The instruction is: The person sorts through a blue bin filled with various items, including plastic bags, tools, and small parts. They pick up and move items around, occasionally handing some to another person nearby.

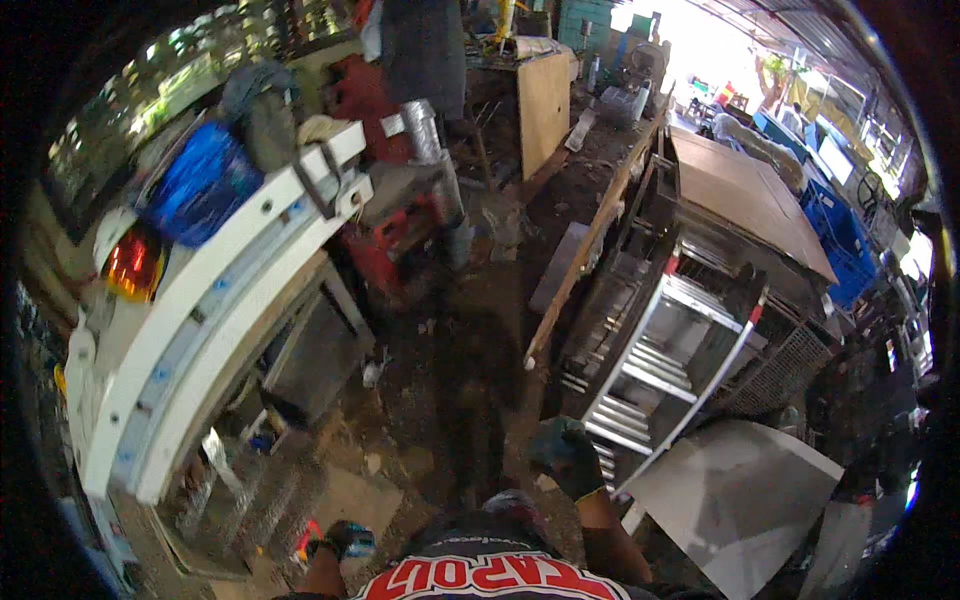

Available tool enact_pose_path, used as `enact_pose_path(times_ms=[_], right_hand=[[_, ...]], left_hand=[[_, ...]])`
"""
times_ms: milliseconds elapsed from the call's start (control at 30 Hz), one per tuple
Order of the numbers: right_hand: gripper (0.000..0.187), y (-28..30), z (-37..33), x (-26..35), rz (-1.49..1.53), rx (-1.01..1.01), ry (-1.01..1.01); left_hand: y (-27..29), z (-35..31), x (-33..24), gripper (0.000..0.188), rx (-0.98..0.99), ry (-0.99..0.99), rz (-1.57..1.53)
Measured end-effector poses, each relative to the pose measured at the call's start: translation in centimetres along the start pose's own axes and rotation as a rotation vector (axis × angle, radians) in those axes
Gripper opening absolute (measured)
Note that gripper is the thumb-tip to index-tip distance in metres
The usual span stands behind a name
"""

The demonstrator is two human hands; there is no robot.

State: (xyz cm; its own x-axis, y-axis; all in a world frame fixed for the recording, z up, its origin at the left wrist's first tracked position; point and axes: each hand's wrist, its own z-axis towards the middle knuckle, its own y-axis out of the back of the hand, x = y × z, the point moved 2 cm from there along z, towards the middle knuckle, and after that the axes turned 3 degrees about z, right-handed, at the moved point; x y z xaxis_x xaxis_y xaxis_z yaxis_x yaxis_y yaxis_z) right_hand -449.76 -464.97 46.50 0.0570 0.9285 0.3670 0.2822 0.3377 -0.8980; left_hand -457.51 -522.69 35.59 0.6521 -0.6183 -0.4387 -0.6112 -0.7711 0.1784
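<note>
My left hand [342,540], in a dark and teal glove, hangs low beside my body. It seems closed around a small red-orange object [307,540], whose kind I cannot make out. My right hand [567,455], also gloved, is raised in front of my right side, close to the lower end of an aluminium ladder [655,368] with red tips. Blur hides the right fingers, and no held thing shows there. Whether that hand touches the ladder I cannot tell.
At left, long white beams [235,240] lie on a bench beside a blue bag [205,185] and a white helmet with an orange visor [133,262]. A red machine [395,225] stands ahead. Right are a brown board [745,190], a blue crate [835,240] and a grey sheet [735,500].
</note>
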Motion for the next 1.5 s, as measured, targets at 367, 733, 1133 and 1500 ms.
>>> enact_pose_path(times_ms=[367,733,1133,1500], right_hand=[[0.031,-13.8,49.4,18.1,-0.032,0.602,0.224],[0.031,-18.8,86.7,45.1,0.030,0.634,0.531],[0.038,-13.0,99.7,69.1,0.094,0.015,0.604],[0.046,-11.4,125.8,90.9,0.137,-0.123,0.400]], left_hand=[[8.5,22.2,-58.6,0.056,-0.075,-0.644,-0.098],[6.2,37.2,-89.9,0.046,0.082,-0.381,0.038],[-2.5,53.9,-143.1,0.036,0.326,-0.674,0.247],[-25.0,69.6,-184.5,0.059,0.718,-0.670,0.189]])
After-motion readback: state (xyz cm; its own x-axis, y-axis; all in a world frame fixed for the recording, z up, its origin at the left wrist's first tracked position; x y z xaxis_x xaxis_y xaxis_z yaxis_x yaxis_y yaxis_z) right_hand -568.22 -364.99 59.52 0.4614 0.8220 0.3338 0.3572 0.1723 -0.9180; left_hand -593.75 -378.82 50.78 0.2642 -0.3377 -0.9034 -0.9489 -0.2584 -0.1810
